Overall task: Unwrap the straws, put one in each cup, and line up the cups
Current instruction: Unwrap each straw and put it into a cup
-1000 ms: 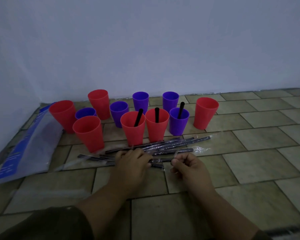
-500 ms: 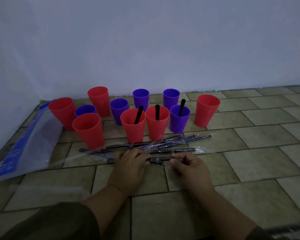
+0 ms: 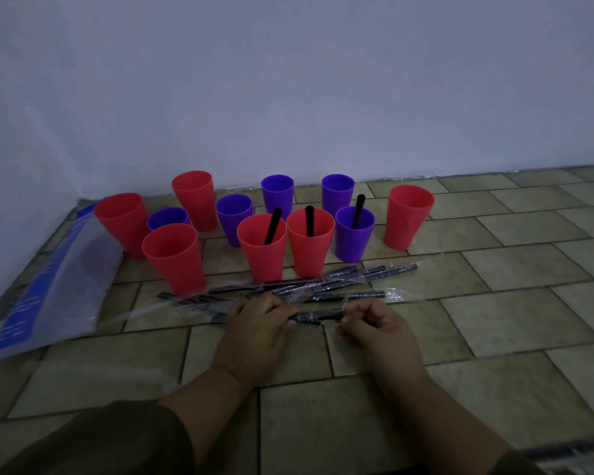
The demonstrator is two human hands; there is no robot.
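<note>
The wrapped straw [image 3: 318, 316] lies crosswise, bridging the gap between both hands. The left hand [image 3: 254, 332] curls over one end and the right hand [image 3: 378, 329] pinches the other. With its long axis running left to right, stripping it likely needs a sideways pull. The nearest empty red cup [image 3: 174, 258] stands beyond the left hand.

Cups [image 3: 263, 246] behind wrapped straws [image 3: 336, 281], bag [image 3: 54, 286] left, wall [image 3: 288, 80] behind.
</note>
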